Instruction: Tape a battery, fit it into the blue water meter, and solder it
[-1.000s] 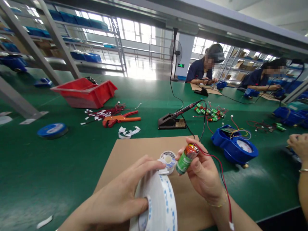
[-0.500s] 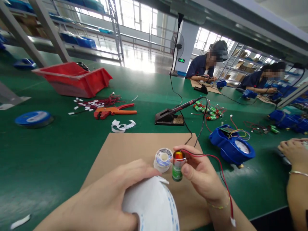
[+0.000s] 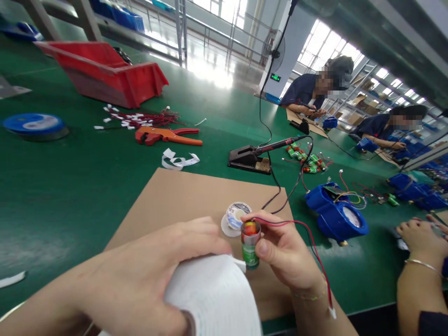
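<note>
My left hand (image 3: 150, 275) is wrapped round a large white roll of tape (image 3: 213, 291), thumb in its core and fingers over its top. A short loose end of the tape sticks out beside the battery. Between thumb and fingers, my right hand (image 3: 285, 252) holds a green battery (image 3: 250, 245) upright, with red and black wires (image 3: 315, 247) trailing over the hand to a white plug (image 3: 332, 312). Just behind the battery, a solder spool (image 3: 236, 218) rests on the brown cardboard sheet (image 3: 189, 196). The roll hides part of the cardboard.
A soldering iron in its stand (image 3: 248, 157) is beyond the cardboard. Orange wire strippers (image 3: 170, 135), a red bin (image 3: 105, 74) and a blue-topped reel (image 3: 35, 126) lie left. A blue meter (image 3: 336, 212), more batteries (image 3: 308, 158) and another person's hand (image 3: 420, 238) are right.
My view has tilted and dipped. The tape roll has turned, and its loose end now sits closer to the battery. Both hands keep their holds.
</note>
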### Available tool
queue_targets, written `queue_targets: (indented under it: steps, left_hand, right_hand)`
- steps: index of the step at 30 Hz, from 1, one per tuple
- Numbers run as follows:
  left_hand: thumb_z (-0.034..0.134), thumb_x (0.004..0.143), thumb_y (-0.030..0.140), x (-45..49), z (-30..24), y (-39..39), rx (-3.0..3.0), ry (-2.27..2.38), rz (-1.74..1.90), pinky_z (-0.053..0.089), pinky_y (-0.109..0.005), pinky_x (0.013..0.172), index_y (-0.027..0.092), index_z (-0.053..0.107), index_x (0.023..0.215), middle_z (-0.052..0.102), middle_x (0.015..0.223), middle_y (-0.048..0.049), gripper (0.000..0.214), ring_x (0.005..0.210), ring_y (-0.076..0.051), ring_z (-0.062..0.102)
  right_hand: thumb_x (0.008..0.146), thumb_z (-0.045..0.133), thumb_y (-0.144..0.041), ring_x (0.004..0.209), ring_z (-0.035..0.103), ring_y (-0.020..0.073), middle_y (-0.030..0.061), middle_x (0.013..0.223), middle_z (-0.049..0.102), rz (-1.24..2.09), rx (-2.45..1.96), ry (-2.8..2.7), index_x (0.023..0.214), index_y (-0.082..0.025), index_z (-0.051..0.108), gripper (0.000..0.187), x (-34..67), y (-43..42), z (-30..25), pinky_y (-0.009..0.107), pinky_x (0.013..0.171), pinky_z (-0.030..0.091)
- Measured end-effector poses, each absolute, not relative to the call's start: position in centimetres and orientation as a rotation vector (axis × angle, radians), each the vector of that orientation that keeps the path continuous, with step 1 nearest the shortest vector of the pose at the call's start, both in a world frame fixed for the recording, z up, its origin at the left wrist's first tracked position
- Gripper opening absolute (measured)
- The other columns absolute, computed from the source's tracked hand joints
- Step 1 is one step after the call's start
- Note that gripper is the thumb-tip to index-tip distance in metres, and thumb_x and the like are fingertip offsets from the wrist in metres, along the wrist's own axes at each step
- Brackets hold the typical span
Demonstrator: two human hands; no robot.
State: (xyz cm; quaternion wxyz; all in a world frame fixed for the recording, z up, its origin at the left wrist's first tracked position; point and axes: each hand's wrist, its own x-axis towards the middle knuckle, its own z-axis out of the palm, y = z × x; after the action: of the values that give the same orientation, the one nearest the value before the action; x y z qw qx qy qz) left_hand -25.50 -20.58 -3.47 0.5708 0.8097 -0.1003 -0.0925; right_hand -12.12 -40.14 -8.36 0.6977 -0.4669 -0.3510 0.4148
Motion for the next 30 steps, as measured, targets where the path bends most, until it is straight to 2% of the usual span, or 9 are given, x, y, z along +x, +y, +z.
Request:
queue_targets:
  steps: [4, 9, 18, 23, 26, 30]
  left_hand:
    - [0.052, 0.042, 0.005, -25.3, -3.3, -20.6, 1.869, -0.227, -0.196, 0.042, -0.008, 0.069, 0.028, 0.066, 0.088, 0.06, 0.092, 0.0113, 0.053, 0.081, -0.008, 0.056]
    - [0.052, 0.043, 0.006, -25.3, -3.5, -20.5, 1.902, -0.268, -0.202, 0.045, -0.009, 0.072, 0.034, 0.067, 0.102, 0.061, 0.092, 0.0118, 0.067, 0.081, -0.009, 0.057]
    - [0.052, 0.044, 0.003, -25.2, -3.6, -20.6, 1.944, -0.358, -0.097, 0.04, -0.004, 0.087, 0.039, 0.06, 0.107, 0.06, 0.1, 0.0158, 0.073, 0.092, -0.007, 0.06]
    - [0.05, 0.045, 0.008, -25.4, -3.4, -20.4, 2.071, -0.464, -0.009, 0.044, -0.013, 0.096, 0.034, 0.057, 0.112, 0.06, 0.111, 0.0121, 0.073, 0.103, -0.015, 0.062]
    - [0.057, 0.051, 0.014, -25.7, -3.5, -20.4, 2.11, -0.586, 0.009, 0.048, -0.02, 0.098, 0.029, 0.055, 0.118, 0.061, 0.12, 0.007, 0.068, 0.107, -0.02, 0.063]
    - [0.06, 0.059, 0.023, -26.7, -5.1, -20.4, 2.156, -0.597, 0.14, 0.045, -0.025, 0.103, 0.026, 0.048, 0.131, 0.058, 0.133, 0.0016, 0.073, 0.115, -0.023, 0.061]
  right_hand:
    - [0.087, 0.072, -0.022, 0.089, 0.058, 0.01, 0.0032, 0.105, 0.059, 0.894, -1.042, -0.803, 0.117, -0.026, 0.07, 0.03, -12.4, -40.1, -8.1, 0.016, 0.072, 0.049]
    - [0.087, 0.072, -0.023, 0.086, 0.058, 0.0095, 0.0035, 0.104, 0.058, 0.913, -1.033, -0.797, 0.118, -0.025, 0.069, 0.031, -12.6, -40.3, -8.2, 0.016, 0.069, 0.048]
    - [0.086, 0.074, -0.022, 0.089, 0.059, 0.0096, 0.0023, 0.103, 0.056, 0.929, -1.049, -0.828, 0.118, -0.027, 0.07, 0.033, -12.9, -40.7, -7.7, 0.017, 0.077, 0.048]
    - [0.084, 0.076, -0.029, 0.091, 0.059, 0.0132, 0.0034, 0.101, 0.062, 0.908, -1.127, -0.889, 0.119, -0.027, 0.07, 0.035, -12.8, -41.0, -7.8, 0.022, 0.082, 0.047]
    - [0.083, 0.077, -0.031, 0.089, 0.059, 0.0137, 0.0033, 0.1, 0.064, 0.936, -1.135, -0.918, 0.119, -0.028, 0.07, 0.036, -12.7, -41.1, -7.4, 0.023, 0.081, 0.046]
    - [0.084, 0.076, -0.031, 0.091, 0.06, 0.0141, 0.0039, 0.103, 0.066, 0.925, -1.185, -0.984, 0.12, -0.027, 0.07, 0.037, -12.4, -41.4, -7.1, 0.023, 0.081, 0.046]
